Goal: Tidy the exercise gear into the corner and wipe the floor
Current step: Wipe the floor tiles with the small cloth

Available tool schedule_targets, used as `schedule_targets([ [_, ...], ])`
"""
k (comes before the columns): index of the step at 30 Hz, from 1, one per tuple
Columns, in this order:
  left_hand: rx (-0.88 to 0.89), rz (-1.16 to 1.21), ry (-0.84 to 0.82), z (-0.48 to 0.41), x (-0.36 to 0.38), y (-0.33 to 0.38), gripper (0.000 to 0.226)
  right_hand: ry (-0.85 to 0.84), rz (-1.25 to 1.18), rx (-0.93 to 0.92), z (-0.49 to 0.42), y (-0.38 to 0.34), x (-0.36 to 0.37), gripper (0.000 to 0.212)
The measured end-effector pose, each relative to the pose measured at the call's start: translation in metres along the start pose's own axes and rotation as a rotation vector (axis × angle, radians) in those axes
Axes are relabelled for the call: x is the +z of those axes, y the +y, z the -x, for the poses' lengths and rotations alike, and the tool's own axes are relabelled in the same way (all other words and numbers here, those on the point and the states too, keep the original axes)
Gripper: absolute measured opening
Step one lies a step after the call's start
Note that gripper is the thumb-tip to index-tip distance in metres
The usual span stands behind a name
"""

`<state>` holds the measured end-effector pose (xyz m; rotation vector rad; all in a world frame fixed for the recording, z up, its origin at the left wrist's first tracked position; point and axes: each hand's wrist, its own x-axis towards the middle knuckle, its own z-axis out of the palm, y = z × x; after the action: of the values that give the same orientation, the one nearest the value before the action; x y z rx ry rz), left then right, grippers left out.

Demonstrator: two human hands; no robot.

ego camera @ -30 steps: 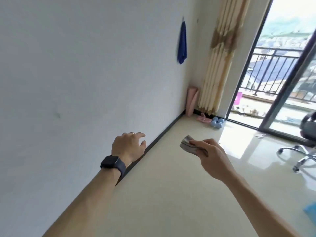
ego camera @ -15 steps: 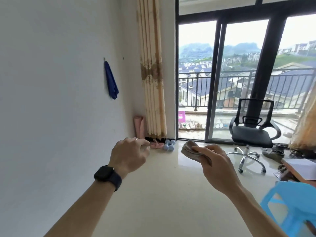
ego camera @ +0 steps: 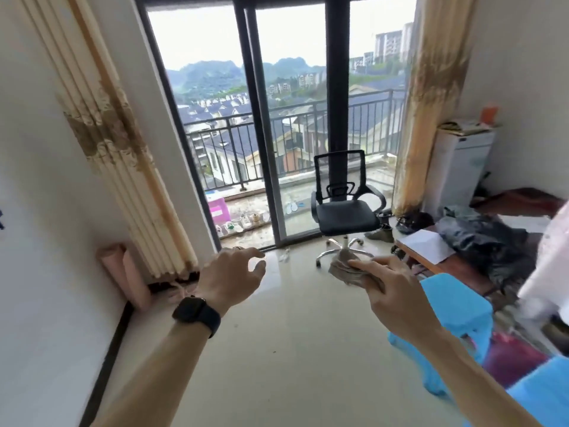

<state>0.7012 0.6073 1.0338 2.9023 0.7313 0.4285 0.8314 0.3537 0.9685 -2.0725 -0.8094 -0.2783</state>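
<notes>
My right hand (ego camera: 388, 291) grips a crumpled grey-brown cloth (ego camera: 345, 269) at chest height over the glossy cream floor (ego camera: 283, 349). My left hand (ego camera: 229, 278), with a black watch on the wrist, hangs in the air with its fingers loosely curled and apart, holding nothing. A rolled pink exercise mat (ego camera: 123, 272) leans upright in the left corner between the white wall and the beige curtain (ego camera: 114, 143). Something pink (ego camera: 178, 291) lies on the floor at the curtain's foot; my left hand hides what is behind it.
A black office chair (ego camera: 345, 208) stands before the sliding glass door (ego camera: 264, 127). Blue plastic stools (ego camera: 455, 312) sit close on the right. A low wooden table (ego camera: 455, 260) carries paper and dark clothing. A white box (ego camera: 458, 167) and a second curtain (ego camera: 428, 103) fill the right corner.
My view has swung right, from the white wall to the balcony door and the cluttered right side. Both hands keep their pose, and the cloth stays in my right hand.
</notes>
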Motion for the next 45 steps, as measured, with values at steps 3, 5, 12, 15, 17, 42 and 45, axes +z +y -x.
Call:
schedule_targets([
  [3,0.104,0.024,-0.075,-0.066,0.051,0.025,0.032,0.056,0.050,0.109,-0.022,0.052,0.006,0.038],
  [5,0.167,0.034,-0.134,-0.106,0.088,0.045,0.032,0.072,0.075,0.189,-0.034,0.090,0.013,0.039],
  [12,0.360,0.013,-0.344,-0.240,0.213,0.138,0.032,0.143,0.034,0.462,-0.084,0.228,0.038,0.039],
  [15,0.411,-0.002,-0.407,-0.299,0.262,0.183,0.033,0.144,0.020,0.601,-0.107,0.292,0.042,0.036],
  [17,0.449,-0.012,-0.455,-0.331,0.292,0.214,0.033,0.148,0.022,0.708,-0.119,0.330,0.043,0.034],
  [42,1.053,-0.238,-1.113,-0.521,0.755,0.486,0.050,0.060,0.027,1.643,-0.194,0.741,0.125,0.039],
  [45,1.124,-0.273,-1.096,-0.528,0.808,0.501,0.058,0.111,0.092,1.636,-0.197,0.794,0.135,0.037],
])
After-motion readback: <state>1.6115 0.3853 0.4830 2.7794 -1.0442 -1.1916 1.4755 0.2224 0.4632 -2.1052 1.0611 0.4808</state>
